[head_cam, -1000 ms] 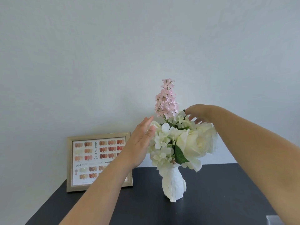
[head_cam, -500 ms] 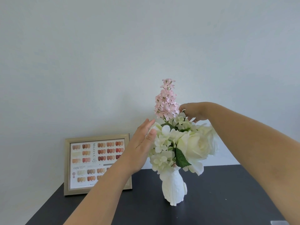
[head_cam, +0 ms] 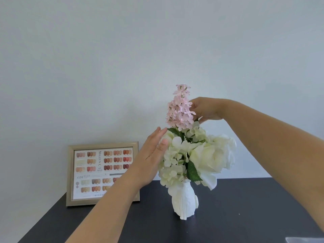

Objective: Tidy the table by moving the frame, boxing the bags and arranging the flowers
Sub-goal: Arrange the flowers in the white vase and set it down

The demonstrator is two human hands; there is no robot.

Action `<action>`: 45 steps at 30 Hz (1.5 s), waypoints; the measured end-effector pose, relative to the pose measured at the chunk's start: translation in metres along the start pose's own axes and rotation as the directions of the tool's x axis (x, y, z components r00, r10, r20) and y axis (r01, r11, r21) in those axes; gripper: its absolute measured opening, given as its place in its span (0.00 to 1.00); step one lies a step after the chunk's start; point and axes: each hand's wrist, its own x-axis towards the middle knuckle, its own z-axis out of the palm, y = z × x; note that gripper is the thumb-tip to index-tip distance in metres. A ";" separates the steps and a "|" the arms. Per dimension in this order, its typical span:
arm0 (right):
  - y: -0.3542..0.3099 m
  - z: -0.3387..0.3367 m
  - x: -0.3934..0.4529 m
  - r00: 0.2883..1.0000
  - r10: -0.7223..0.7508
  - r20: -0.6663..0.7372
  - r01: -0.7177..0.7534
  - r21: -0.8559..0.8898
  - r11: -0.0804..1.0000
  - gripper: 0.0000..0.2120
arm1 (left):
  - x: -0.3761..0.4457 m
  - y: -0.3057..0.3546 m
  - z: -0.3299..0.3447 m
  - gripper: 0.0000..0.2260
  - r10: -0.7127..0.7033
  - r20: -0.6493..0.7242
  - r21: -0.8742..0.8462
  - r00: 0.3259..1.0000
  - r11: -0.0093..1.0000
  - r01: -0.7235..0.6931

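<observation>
Frame (head_cam: 103, 173) behind our flat, spread left hand (head_cam: 152, 157) reads "MIGEEN C" and "024"; our right hand (head_cam: 206, 109) pinches pink flowers (head_cam: 180, 109).

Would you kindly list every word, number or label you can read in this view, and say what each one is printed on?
"MIGEEN C": printed vertically on the colour chart in the gold frame.
"024": on the same chart, at the left above the lower swatch rows.
The small characters beside both texts and the captions under the swatches are too small to read.
The white vase, the flowers and the dark table show no text.
</observation>
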 end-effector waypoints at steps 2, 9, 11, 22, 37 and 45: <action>-0.014 0.002 -0.001 0.998 -0.064 -0.025 0.063 -0.063 0.996 0.12 | 0.001 -0.001 0.002 0.28 0.003 -0.012 0.006 1.000 1.000 -0.003; -0.028 0.019 -0.014 0.995 -0.080 -0.063 0.054 -0.340 0.939 0.21 | -0.001 -0.005 0.014 0.28 -0.019 -0.048 0.093 0.999 0.995 0.023; -0.024 0.023 -0.017 0.997 -0.059 -0.049 0.030 -0.465 0.885 0.16 | -0.001 -0.006 0.015 0.29 -0.016 -0.048 0.089 0.999 0.996 0.021; -0.027 0.029 -0.026 0.999 -0.012 -0.038 -0.009 -0.523 0.853 0.05 | 0.000 -0.002 0.016 0.32 -0.035 -0.037 0.091 0.999 0.995 0.039; -0.026 0.029 -0.052 0.952 -0.247 -0.178 0.223 -0.147 0.964 0.12 | 0.001 0.012 0.020 0.24 0.015 -0.083 0.029 0.996 0.999 -0.013; -0.012 0.042 -0.046 0.947 -0.221 -0.231 0.189 -0.153 0.970 0.02 | 0.000 0.007 0.015 0.25 -0.007 -0.084 0.023 0.996 1.000 0.009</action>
